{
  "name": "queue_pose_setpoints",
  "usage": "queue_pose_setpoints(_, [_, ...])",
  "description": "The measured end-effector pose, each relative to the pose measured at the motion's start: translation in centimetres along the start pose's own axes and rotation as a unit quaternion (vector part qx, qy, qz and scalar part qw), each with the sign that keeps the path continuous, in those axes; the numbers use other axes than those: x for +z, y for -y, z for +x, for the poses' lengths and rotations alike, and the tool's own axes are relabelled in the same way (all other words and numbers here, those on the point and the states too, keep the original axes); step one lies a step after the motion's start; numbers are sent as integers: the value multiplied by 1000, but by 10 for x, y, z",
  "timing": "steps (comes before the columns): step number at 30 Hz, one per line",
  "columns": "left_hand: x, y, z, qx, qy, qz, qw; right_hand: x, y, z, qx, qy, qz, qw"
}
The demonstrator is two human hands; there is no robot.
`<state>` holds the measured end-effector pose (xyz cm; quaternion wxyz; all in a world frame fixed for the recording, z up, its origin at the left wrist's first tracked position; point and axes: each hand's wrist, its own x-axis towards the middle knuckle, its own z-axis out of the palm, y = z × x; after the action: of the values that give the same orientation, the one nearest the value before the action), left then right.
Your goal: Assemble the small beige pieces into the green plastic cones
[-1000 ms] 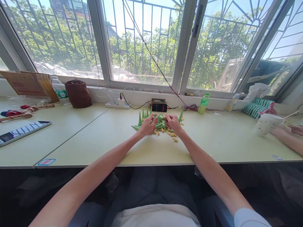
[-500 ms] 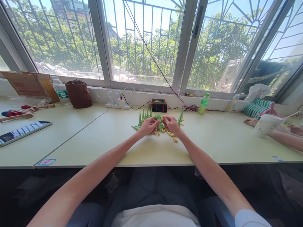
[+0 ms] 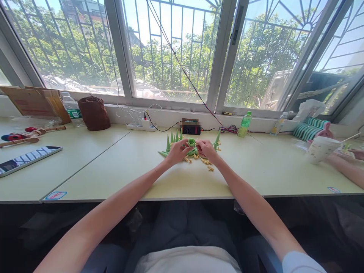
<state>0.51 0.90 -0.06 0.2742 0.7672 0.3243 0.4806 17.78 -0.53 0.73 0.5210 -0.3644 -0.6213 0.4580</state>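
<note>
My left hand [image 3: 177, 151] is closed round a small green hollow plastic piece [image 3: 191, 142], its round opening tilted toward me. Fingers of my right hand [image 3: 207, 149] are pinched together at the right side of that piece; whatever they hold is too small to make out. Several green cones [image 3: 168, 144] stand upright just beyond my left hand, and another green cone [image 3: 217, 139] rises to the right of my right hand. More green parts lie under my hands. Small yellow pieces [image 3: 205, 161] are scattered on the table in front of them.
Behind the parts a phone [image 3: 191, 129] leans by cables. A green bottle [image 3: 245, 124], a power strip [image 3: 141, 126] and a brown bag [image 3: 94, 113] line the window side. A tablet [image 3: 30, 160] lies left. At right, another person's arm rests near a white cup [image 3: 322, 149].
The green piece has been turned so its round opening now faces me. My right hand has shifted slightly right. The other person's hand at the far right has drawn back behind the cup.
</note>
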Motion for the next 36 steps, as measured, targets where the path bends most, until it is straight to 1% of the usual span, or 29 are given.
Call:
queue_pose_setpoints(4, [0, -3, 1, -16, -1, -16, 1000, 1, 0, 1, -40, -21, -1, 999])
queue_pose_setpoints(6, [0, -5, 2, -35, -4, -53, 998, 0, 0, 2, -58, -34, 1, 998])
queue_pose_setpoints(8, [-1, -8, 3, -72, 3, -103, 992, 0, 1, 2, -70, -44, -11, 997])
queue_pose_setpoints(10, [-2, -11, 4, -123, 32, -152, 980, 1, 0, 1, -78, -35, -37, 996])
queue_pose_setpoints(12, [-2, -14, 4, -163, 63, -191, 966, 2, 0, 0, -84, -13, -65, 994])
queue_pose_setpoints(14, [-3, -15, 3, -180, 77, -211, 958, 3, -1, -1, -84, 4, -83, 993])
queue_pose_setpoints(17, [-5, -15, 2, -177, 78, -210, 958, 4, -2, -2, -77, 7, -92, 993])
queue_pose_setpoints(20, [-6, -14, 1, -146, 79, -187, 968, 4, -1, -2, -69, 5, -81, 994])
queue_pose_setpoints(24, [-7, -12, -1, -79, 81, -106, 988, 4, 2, -4, -49, 8, -58, 997])
queue_pose_setpoints(27, [-7, -8, -1, -12, 52, -26, 998, 3, 3, -4, -29, 11, -40, 999])
queue_pose_setpoints(29, [-7, -3, 0, 45, 22, 33, 998, 2, 3, -4, -18, 12, -32, 999])
queue_pose_setpoints(32, [-7, 4, 2, 125, -1, 92, 988, 1, 3, -4, 3, 11, -29, 1000])
queue_pose_setpoints(34, [-6, 7, 3, 155, -10, 109, 982, 1, 3, -3, 16, 9, -25, 1000])
queue_pose_setpoints(36, [-5, 9, 3, 166, -19, 121, 979, 2, 3, -3, 20, 8, -20, 1000])
